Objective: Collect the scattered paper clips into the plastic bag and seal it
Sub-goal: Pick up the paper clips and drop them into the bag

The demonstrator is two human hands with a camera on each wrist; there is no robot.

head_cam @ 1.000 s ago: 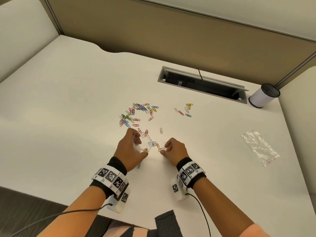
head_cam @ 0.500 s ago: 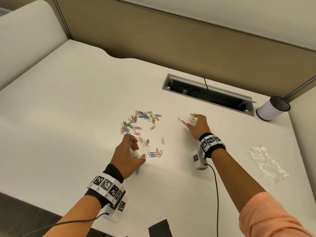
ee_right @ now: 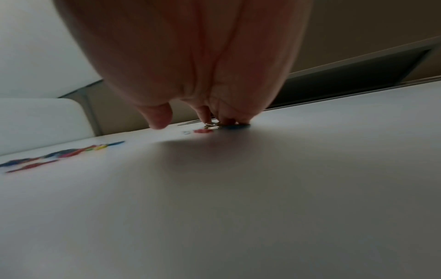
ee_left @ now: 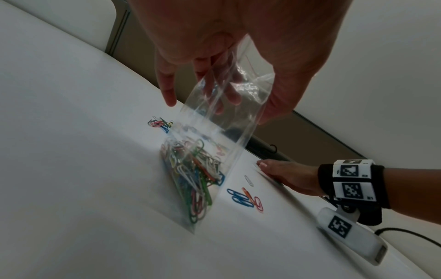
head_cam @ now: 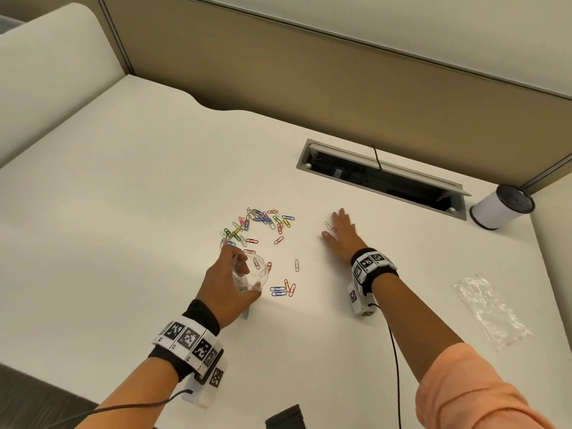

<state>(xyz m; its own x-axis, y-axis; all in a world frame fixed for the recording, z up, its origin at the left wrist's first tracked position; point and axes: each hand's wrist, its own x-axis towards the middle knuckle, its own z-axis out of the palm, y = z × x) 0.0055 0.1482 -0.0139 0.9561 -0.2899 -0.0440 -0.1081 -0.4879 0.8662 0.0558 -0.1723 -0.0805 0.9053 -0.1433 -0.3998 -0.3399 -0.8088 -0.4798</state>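
My left hand [head_cam: 233,281] grips the top of a clear plastic bag [head_cam: 252,274], holding its mouth apart; in the left wrist view the bag [ee_left: 214,136] hangs to the white table with several coloured paper clips [ee_left: 190,177] inside. A heap of loose clips [head_cam: 257,226] lies beyond the bag, and a few blue and red clips [head_cam: 283,289] lie to its right. My right hand [head_cam: 339,235] lies flat with straight fingers over a small group of clips [ee_right: 214,126] further right; one silver clip [head_cam: 327,225] shows at its fingertips.
A second, empty plastic bag [head_cam: 489,311] lies at the right of the table. A white cylinder with a dark top [head_cam: 500,207] stands at the back right. A cable slot [head_cam: 380,178] opens in the table behind the clips. Partition walls close the back.
My right hand left the spot beside the bag, reached out to the right-hand group of clips and now lies flat over them. The left hand kept holding the bag.
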